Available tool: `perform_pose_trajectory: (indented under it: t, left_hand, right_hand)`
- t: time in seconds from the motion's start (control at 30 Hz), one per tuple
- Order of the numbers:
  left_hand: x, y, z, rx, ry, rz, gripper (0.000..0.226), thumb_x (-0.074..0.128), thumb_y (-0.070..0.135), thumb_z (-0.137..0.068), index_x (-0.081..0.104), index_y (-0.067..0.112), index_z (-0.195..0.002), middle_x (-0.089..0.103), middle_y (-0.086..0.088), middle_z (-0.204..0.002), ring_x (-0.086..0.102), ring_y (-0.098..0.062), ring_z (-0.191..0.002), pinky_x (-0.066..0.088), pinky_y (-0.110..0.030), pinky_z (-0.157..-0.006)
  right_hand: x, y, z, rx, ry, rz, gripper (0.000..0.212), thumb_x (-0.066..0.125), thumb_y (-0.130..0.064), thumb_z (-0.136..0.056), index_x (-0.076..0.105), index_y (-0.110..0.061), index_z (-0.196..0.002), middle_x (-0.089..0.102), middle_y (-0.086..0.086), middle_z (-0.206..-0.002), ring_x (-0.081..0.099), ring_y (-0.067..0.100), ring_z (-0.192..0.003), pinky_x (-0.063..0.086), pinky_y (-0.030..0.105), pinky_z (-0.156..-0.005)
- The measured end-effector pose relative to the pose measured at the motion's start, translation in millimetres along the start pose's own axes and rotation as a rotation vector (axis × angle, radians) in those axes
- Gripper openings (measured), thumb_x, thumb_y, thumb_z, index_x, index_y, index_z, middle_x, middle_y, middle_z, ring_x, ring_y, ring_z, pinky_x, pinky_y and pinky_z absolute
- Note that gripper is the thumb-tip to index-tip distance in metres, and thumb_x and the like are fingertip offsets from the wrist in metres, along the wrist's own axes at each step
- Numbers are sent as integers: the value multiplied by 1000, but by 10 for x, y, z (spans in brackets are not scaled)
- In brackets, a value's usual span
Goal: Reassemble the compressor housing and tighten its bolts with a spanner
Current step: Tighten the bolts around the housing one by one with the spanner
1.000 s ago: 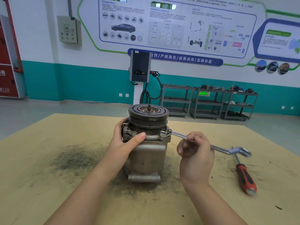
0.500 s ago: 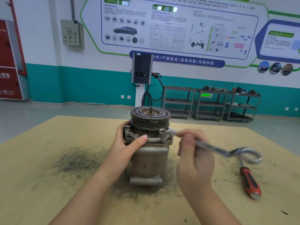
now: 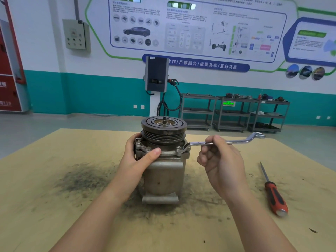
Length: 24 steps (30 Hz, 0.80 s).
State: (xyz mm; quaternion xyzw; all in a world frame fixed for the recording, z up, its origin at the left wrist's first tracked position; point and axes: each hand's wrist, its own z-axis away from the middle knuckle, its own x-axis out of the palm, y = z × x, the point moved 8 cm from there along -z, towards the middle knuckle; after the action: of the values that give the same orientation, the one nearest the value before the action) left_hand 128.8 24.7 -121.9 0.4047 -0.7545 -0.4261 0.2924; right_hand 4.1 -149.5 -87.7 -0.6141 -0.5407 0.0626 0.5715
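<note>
Stained bench (image 3: 54,206): left hand (image 3: 138,159) clasping compressor (image 3: 163,171) steady; right hand (image 3: 221,160) gripping spanner (image 3: 234,141), ring seated on bolt (image 3: 179,148) for leverage.

Stands upright in the middle of the tan table: a grey metal compressor housing (image 3: 164,177), dirty and worn, with a dark round grooved pulley (image 3: 164,129) on top and a small threaded shaft poking up from the middle. Has a flat bracket with bolts (image 3: 179,148) around its upper rim and a short tube across its foot. Sits level on the right side of that rim: a shiny silver spanner (image 3: 223,142), one ring end over a bolt, its long handle reaching out to the right and away, with a bent ring at the far end in the air.
</note>
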Motion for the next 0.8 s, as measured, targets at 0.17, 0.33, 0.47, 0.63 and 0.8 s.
perform_pose_trajectory:
  t: [0.17,0.33,0.47,0.63,0.8]
  left_hand:
    - [-5,-10,-7,6,9,5,73,77,59,-59,50,41,-125,67,24,-114,63,2,-109,51,-11,-82]
    - [-16,-29,20,26,50,12,71,78,59,-60,52,39,-124,68,19,-115,64,-2,-109,52,-14,-83]
    - [-71,-35,-4,32,74,47,68,82,52,-58,59,35,-120,70,10,-117,66,-8,-109,53,-16,-83]
    - [-71,-109,-108,-58,-47,183,67,83,35,-58,65,30,-122,70,-2,-122,64,-22,-118,49,-34,-96]
    - [85,-175,-145,-159,-219,324,75,71,18,-70,51,12,-142,62,-13,-136,57,-30,-128,41,-42,-107]
  right_hand:
    - [-56,-59,133,-210,112,137,34,47,-16,-84,63,-20,-54,44,0,-49,36,17,-42,31,25,-45]
    - [135,-173,460,-638,25,395,26,43,-28,-94,62,-24,-76,52,-2,-57,48,15,-48,39,24,-47]
    - [300,-238,561,-782,-66,568,23,40,-30,-97,59,-30,-85,57,-19,-70,55,6,-59,43,20,-56]
    - [-6,-408,306,-547,117,139,32,44,-22,-91,63,-27,-66,51,-3,-54,45,15,-46,38,21,-47]
    - [-188,-113,4,-86,161,-168,49,40,-11,-95,60,-16,-51,39,2,-48,31,14,-36,29,21,-41]
